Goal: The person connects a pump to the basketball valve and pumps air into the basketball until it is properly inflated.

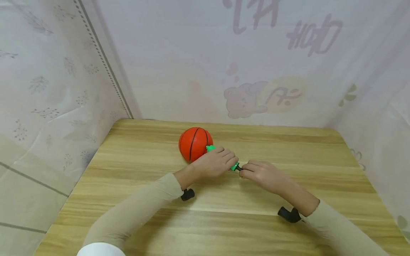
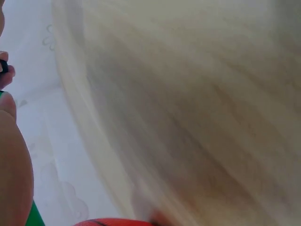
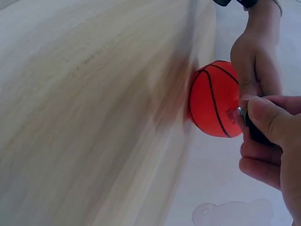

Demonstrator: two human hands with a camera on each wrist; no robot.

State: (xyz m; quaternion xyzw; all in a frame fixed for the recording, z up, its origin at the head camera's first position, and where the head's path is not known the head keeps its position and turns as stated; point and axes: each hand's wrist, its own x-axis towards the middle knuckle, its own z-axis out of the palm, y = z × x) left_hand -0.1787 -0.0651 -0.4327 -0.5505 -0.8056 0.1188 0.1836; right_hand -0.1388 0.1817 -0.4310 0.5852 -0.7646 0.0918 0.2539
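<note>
An orange-red ball [image 1: 193, 144] with black lines, like a small basketball, rests towards the back of the table. Beside it my left hand [image 1: 215, 163] grips the green barrel of a small hand pump [image 1: 210, 148], whose tip points at the ball. Whether that tip enters the ball cannot be made out. My right hand [image 1: 264, 176] holds the pump's black handle end, and a short dark rod shows between the two hands. Up close in the right wrist view, thumb and fingers curl round the black handle [image 3: 257, 134]. Most of the barrel is hidden under the left hand.
The wood-grain table [image 1: 153, 220] has rounded back corners. Pale printed cloth [image 1: 179, 64] hangs behind it and at both sides. A black camera piece [image 1: 188, 194] sits below the left wrist, and another black piece [image 1: 289, 214] below the right.
</note>
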